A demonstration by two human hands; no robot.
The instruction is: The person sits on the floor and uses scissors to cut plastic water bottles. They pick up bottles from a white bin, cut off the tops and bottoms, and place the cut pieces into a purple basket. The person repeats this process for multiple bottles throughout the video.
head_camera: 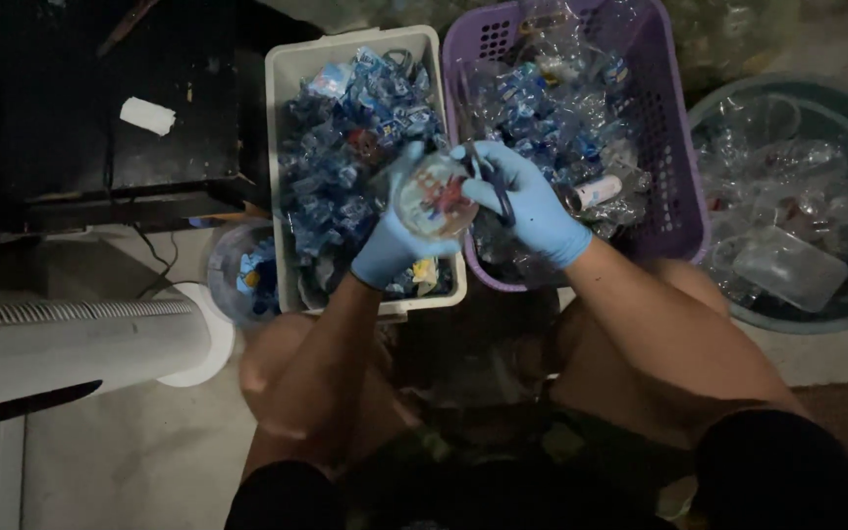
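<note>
Both my hands wear blue gloves. My left hand (390, 245) grips a clear plastic bottle (434, 196) that has a red and white label, seen end-on. My right hand (527, 201) holds dark scissors (495, 186) against the bottle's right side. The hands hover over the gap between a white bin (287, 69) packed with torn blue labels and a purple basket (674, 147) of crushed clear bottles.
A teal tub (826, 314) of clear plastic containers sits at right. A small clear tub (238, 275) with blue caps lies left of the white bin. A white tower fan (71, 344) lies at left, a dark cabinet (100, 118) behind it. My knees are below.
</note>
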